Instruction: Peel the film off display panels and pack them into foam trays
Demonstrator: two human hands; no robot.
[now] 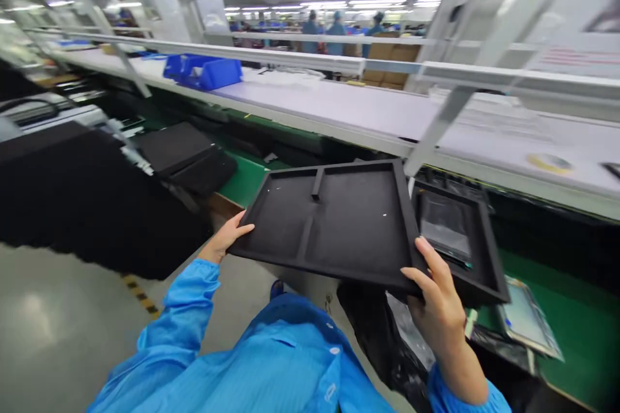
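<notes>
Both my hands hold up a black foam tray [324, 226] with shallow compartments and a narrow divider. My left hand [227, 237] grips its left edge, and my right hand [433, 297] grips its lower right corner. Just behind that corner is a second black tray [484, 251], which holds a glass-faced display panel [444, 226]. The raised tray partly hides the second tray. Lower right, another panel [527, 319] lies on the green bench mat [571, 316].
A stack of black trays [186, 155] sits on the left. Blue bins [203, 71] and a tape roll [549, 163] rest on the pale upper shelf [339, 103]. A black bag [372, 335] hangs below my right arm. Several co-workers [329, 32] stand far back.
</notes>
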